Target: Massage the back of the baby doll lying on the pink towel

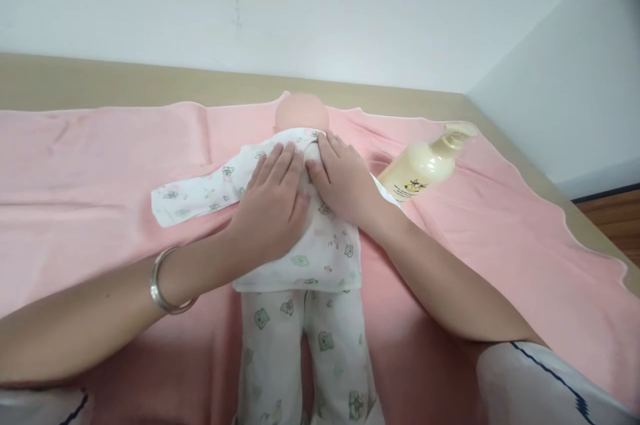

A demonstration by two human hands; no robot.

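A baby doll [302, 113] lies face down, its bald head away from me. It wears a white long-sleeved top [320, 265] and matching trousers [333, 358], both printed with small animals. My left hand [274, 208] rests flat on the left upper back of the top, fingers stretched out. On the right upper back lies my right hand [345, 178], fingers extended and thumb apart. Neither hand holds anything. The doll's left-side sleeve spreads outward flat; the other is mostly hidden behind my right hand and forearm.
A pink cloth [100, 165] with a wavy edge lies under the doll on a tan surface [100, 78]. A pale yellow pump bottle [420, 165] with a cow picture lies tilted on the cloth to the right. White walls [350, 12] stand behind and at right.
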